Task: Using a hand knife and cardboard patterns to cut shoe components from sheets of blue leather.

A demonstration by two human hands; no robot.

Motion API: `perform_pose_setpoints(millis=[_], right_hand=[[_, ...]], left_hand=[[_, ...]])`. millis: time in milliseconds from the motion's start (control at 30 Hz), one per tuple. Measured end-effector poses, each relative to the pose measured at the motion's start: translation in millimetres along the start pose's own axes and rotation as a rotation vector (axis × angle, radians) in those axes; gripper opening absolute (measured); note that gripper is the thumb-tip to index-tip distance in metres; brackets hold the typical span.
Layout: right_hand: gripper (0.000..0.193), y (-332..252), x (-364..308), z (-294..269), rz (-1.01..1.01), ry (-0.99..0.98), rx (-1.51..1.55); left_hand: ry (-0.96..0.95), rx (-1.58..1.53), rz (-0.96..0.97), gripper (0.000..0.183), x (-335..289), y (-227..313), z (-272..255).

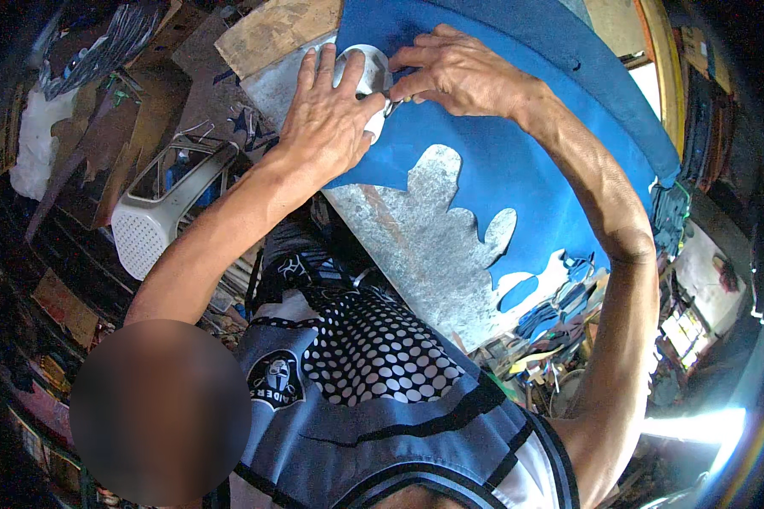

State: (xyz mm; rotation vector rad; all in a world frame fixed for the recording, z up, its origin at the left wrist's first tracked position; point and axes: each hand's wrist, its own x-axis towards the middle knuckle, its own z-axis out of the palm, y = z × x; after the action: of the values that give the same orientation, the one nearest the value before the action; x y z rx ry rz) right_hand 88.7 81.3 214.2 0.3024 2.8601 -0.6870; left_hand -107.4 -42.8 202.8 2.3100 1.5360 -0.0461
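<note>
A large blue sheet (475, 157) lies over a grey, scuffed board (399, 246); rounded shapes are gone from the sheet's near edge. On the blue rests a white rounded piece, like a pattern template (367, 72), partly covered by my hands. My left hand (327, 110) lies on it from the left with its fingers stretched and spread, pressing it down. From the right, my right hand (463, 75) comes to the template's edge, its fingers pinched around something small and thin. What that is cannot be made out.
Left of the board stands a grey plastic chair or stool frame (148, 216). A brown flat panel (272, 38) lies beyond the left hand. Blue offcuts (560, 297) and mixed clutter heap at the board's right end. A bright lamp or opening (696, 426) glares at lower right.
</note>
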Motion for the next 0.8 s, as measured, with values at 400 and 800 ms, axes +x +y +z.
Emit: perform_pose_setpoints(millis=[400, 800], right_hand=[[0.025, -5.6, -14.1, 2.0, 0.149, -0.044, 0.036], [0.025, -12.9, -31.5, 25.2, 0.25, 0.116, 0.081]], left_hand=[[0.002, 0.004, 0.006, 0.041, -1.4, -2.4, 2.5], [0.017, 0.015, 0.013, 0.042, -3.0, -1.5, 1.2]])
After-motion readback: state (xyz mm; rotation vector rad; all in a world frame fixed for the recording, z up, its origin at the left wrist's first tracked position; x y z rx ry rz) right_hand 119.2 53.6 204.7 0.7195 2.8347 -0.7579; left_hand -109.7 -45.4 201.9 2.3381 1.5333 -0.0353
